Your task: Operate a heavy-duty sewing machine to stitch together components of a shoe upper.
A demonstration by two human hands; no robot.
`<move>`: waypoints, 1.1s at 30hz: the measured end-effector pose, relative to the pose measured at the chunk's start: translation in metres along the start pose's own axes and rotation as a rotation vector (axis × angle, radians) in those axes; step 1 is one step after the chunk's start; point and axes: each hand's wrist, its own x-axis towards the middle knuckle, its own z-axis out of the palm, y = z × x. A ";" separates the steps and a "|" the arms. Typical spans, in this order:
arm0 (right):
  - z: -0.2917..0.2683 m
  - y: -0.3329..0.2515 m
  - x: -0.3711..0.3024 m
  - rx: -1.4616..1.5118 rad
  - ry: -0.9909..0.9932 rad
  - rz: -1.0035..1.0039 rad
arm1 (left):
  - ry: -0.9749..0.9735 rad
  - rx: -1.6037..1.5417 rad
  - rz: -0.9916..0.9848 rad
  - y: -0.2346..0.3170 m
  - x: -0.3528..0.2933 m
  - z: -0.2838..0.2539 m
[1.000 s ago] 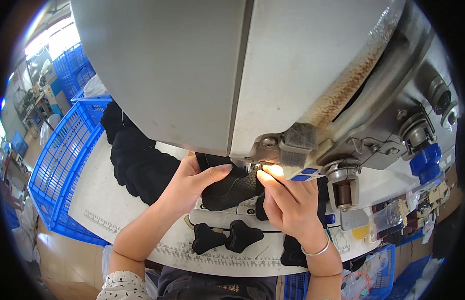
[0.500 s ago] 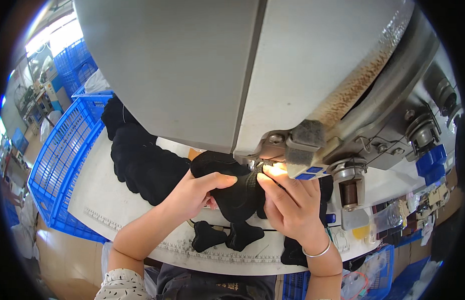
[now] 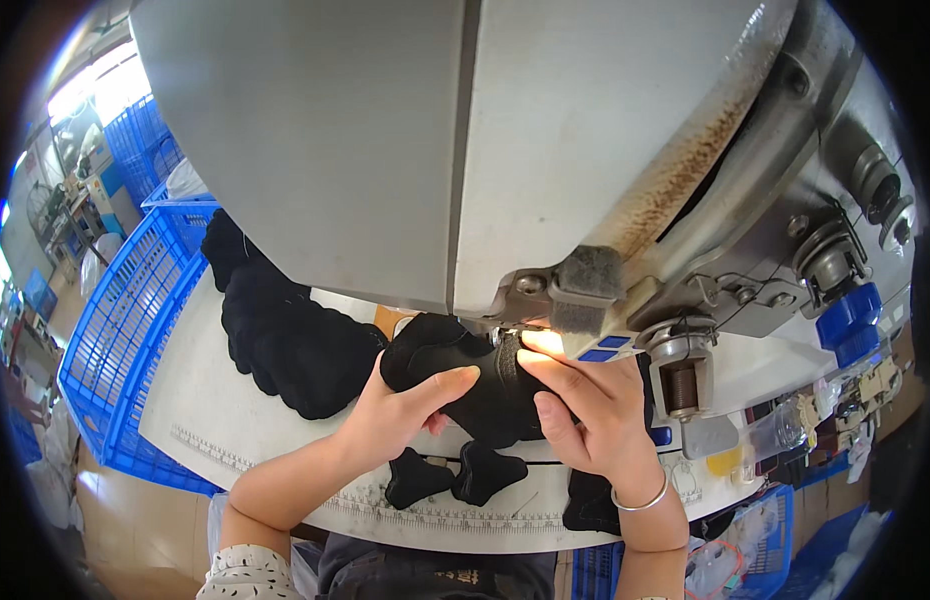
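Observation:
A black fabric piece [image 3: 455, 385] with a textured strip along it lies under the needle area of a sewing machine [image 3: 505, 318]. My left hand [image 3: 405, 408] grips its left side, thumb on top and fingers underneath. On the right, my right hand [image 3: 600, 410] rests its outstretched index and middle fingertips at the strip's edge, close to the lit needle area. Its thumb is spread apart below them. Two small black fabric pieces [image 3: 453, 476] lie in front of my hands on the white table [image 3: 370, 500], joined or touching at their middle.
A row of stacked black pieces [image 3: 290, 345] curves along the table's left. Beyond it stands a blue plastic crate [image 3: 135, 320]. The machine's grey head [image 3: 365, 150] overhangs the work, with thread tensioners [image 3: 685, 365] at the right. Another black piece [image 3: 590, 500] lies near my right wrist.
My right thumb has moved down and away from the index finger. The fabric has shifted slightly under the machine while my left hand keeps its hold. The whole view has tilted a little.

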 end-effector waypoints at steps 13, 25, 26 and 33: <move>0.007 -0.005 -0.002 -0.071 0.002 0.008 | 0.016 0.011 0.060 -0.008 -0.007 0.006; 0.012 0.003 -0.001 0.014 0.061 0.012 | 0.048 0.024 0.085 -0.005 -0.005 0.012; 0.012 0.003 -0.002 -0.001 0.054 0.018 | 0.046 0.023 0.083 -0.005 -0.005 0.013; 0.016 0.007 0.000 0.054 0.081 0.030 | 0.076 0.047 0.121 -0.010 -0.006 0.016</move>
